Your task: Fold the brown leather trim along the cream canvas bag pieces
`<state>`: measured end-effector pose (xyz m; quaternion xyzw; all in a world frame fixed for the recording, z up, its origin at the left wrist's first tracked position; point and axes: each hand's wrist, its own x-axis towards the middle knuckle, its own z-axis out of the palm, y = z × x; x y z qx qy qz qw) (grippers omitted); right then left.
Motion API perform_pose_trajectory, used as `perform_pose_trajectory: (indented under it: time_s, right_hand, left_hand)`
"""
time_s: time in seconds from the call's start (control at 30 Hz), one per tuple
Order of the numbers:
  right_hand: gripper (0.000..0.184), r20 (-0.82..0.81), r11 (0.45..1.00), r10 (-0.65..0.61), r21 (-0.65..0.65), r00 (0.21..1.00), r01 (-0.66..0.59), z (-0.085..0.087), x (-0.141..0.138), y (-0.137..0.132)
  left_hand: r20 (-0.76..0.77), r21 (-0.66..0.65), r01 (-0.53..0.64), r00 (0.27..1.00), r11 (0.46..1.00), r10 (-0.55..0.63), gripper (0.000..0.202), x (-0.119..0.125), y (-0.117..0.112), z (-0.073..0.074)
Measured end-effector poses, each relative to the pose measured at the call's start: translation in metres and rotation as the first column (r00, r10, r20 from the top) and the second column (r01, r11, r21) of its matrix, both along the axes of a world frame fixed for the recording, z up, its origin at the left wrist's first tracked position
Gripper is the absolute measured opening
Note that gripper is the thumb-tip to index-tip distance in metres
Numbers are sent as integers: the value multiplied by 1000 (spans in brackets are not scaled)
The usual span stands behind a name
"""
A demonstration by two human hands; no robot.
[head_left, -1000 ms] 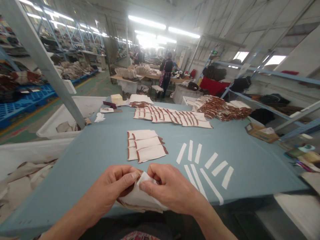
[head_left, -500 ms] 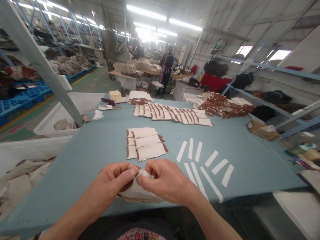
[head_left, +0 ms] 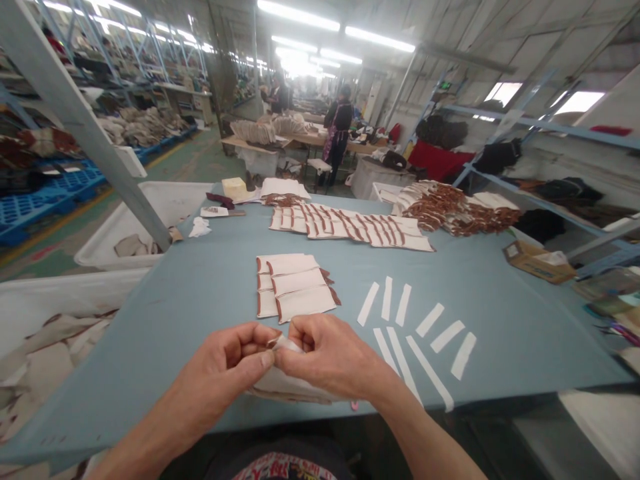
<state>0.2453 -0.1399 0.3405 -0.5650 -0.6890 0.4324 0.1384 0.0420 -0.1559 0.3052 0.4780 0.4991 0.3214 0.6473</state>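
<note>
Close to the table's front edge, my left hand (head_left: 235, 357) pinches the brown edge of a cream fabric piece (head_left: 293, 385). My right hand (head_left: 325, 353) is closed beside it, its fingers on a small white strip (head_left: 289, 344) against that edge; the grip is partly hidden by the fingers. Beyond my hands lies a small stack of cream fabric pieces with brown edging (head_left: 303, 283). Several loose white strips (head_left: 399, 347) are spread on the table to the right.
The blue-green table (head_left: 165, 333) carries a long row of brown-edged pieces (head_left: 350, 225) and a heaped pile (head_left: 450, 207) at the back. White bins (head_left: 120, 279) stand on the left. A cardboard box (head_left: 537, 262) sits at the right. A person (head_left: 339, 130) stands farther off.
The view has shifted slightly, so the table's things appear a little farther right. Both hands stay together at the fabric edge; my left fingers have shifted slightly.
</note>
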Motion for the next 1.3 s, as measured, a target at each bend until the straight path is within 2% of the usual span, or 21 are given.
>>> perform_pose_trajectory:
  time_s: [0.07, 0.27, 0.53, 0.73, 0.83, 0.97, 1.17, 1.3]
  right_hand:
    - [32, -36, 1000, -5, -18, 999, 4, -3, 1, 1]
    - [29, -99, 999, -3, -49, 995, -1, -9, 6, 4]
    - [29, -127, 999, 9, -44, 992, -14, -17, 9, 8]
    - [34, -395, 977, 35, -181, 918, -115, -31, 17, 14]
    - [36, -417, 972, 7, -212, 909, -105, -36, 16, 15]
    - [33, -445, 968, -22, -233, 895, -92, -42, 13, 14]
    - [34, -501, 970, 16, -202, 865, -135, -51, 14, 15]
    - [33, -496, 982, 56, -132, 866, -139, -54, 11, 15]
  left_hand:
    - [2, 10, -19, 1000, 1000, 19, 39, 1, 1, -2]
    - [65, -31, 24, 998, 999, -22, 38, 0, 5, -5]
    - [-21, -31, -24, 1000, 999, 23, 38, 7, 11, -14]
    - [-106, 112, 39, 994, 993, -27, 25, 4, 12, -16]
    - [-148, 166, 40, 989, 985, -15, 22, 4, 12, -15]
    - [-167, 151, 30, 986, 988, -4, 21, 9, 12, -13]
    - [-196, 175, -76, 974, 982, 110, 25, 20, 9, -5]
    - [-272, 221, 4, 961, 975, 58, 23, 19, 12, -2]
